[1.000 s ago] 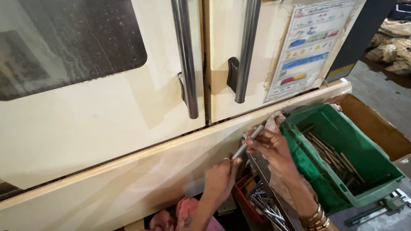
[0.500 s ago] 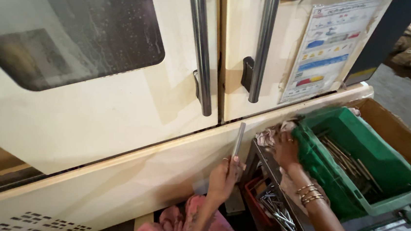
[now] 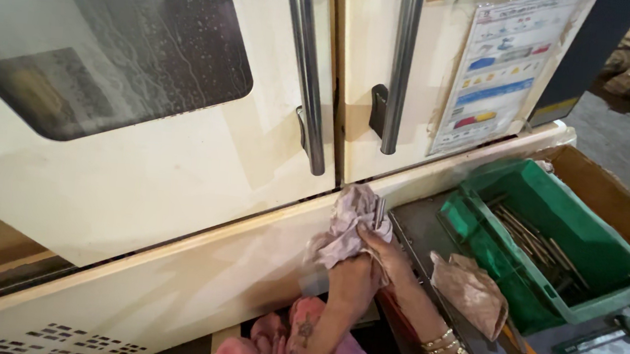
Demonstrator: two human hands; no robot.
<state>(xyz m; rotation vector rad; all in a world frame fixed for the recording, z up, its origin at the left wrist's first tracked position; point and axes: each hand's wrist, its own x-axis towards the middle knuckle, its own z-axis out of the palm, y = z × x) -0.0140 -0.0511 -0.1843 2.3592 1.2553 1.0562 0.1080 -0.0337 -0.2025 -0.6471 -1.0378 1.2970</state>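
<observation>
I am wiping a slim metal rod (image 3: 380, 212) clean; my left hand (image 3: 352, 277) has its grip closed round a pinkish rag (image 3: 346, 228) wrapped about the rod, and my right hand (image 3: 391, 254) pinches the rod's lower end; both sit just left of the green crate (image 3: 605, 297); next, I judge, the rod needs turning inside the rag.
</observation>
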